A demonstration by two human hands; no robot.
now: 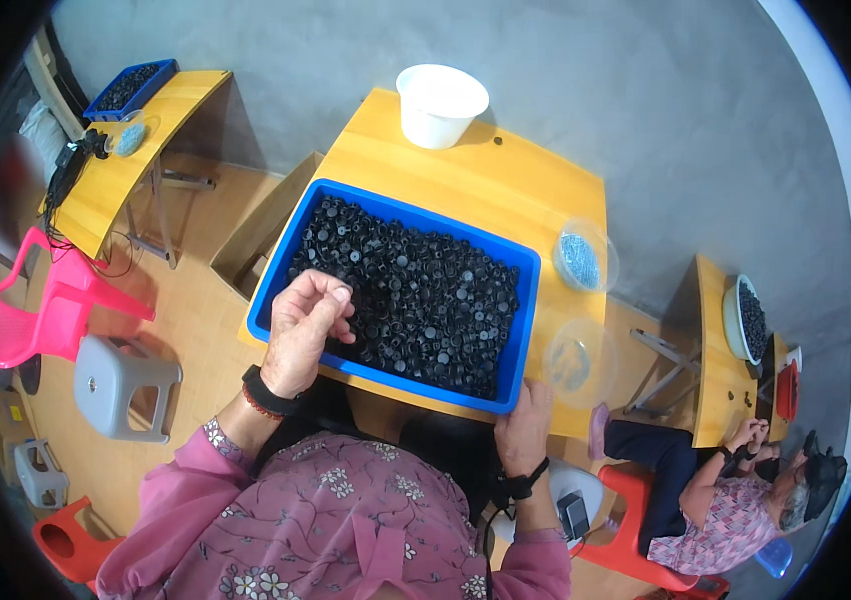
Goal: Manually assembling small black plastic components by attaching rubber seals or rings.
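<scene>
A blue plastic tray (416, 394) full of small black caps (416, 290) sits on the yellow wooden table before me. Over the tray's near left part is my left hand (308, 325), its thumb and fingers curled together in a pinch. Whatever lies between those fingertips, if anything, is too small to make out. At the near right corner, my right hand (524, 430) grips the tray's rim, fingers against the edge and partly hidden by it.
A white bucket (438, 110) stands at the table's far edge, near a stray black cap (498, 141). Rightward are a clear bowl of small blue pieces (578, 262) and a clear plastic lid (578, 360). A seated person (736, 500) works at another table. Stools and chairs stand left.
</scene>
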